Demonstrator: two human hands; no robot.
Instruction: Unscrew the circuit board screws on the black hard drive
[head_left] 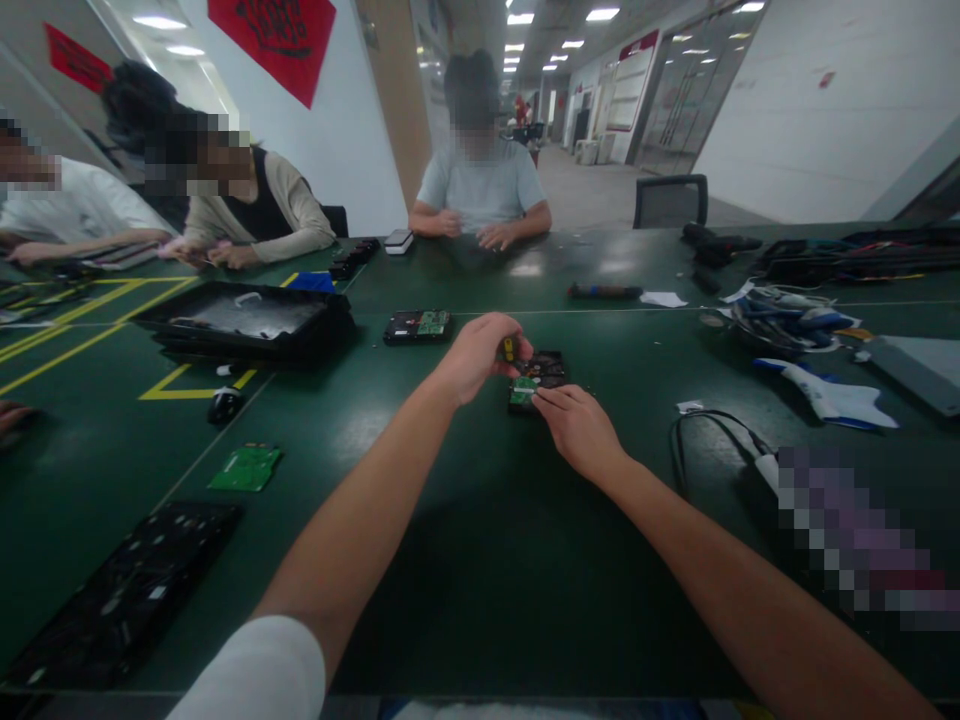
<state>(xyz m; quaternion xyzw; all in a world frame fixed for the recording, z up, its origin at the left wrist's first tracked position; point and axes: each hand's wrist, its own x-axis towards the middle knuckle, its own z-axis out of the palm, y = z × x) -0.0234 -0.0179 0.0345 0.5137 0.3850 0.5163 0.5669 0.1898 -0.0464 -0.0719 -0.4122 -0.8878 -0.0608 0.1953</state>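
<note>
On the green table in front of me lies a black hard drive (pixel 553 365) with a green circuit board (pixel 524 385) on its near left part. My left hand (pixel 480 355) is closed over the drive's left side, its fingers wrapped round a screwdriver (pixel 511 348) with a yellow and black handle. The screwdriver's tip is too small to make out. My right hand (pixel 581 428) reaches in from the near right. Its thumb and fingers are pressed together at the drive's near edge, beside the board, partly covering it.
Another hard drive (pixel 418 326) lies left of my hands. Farther left are a black tray (pixel 247 318), a loose green board (pixel 246 467) and several black drives (pixel 124 590). Cables (pixel 780 318) and a power drill (pixel 716 243) lie right. A person (pixel 480 185) sits opposite.
</note>
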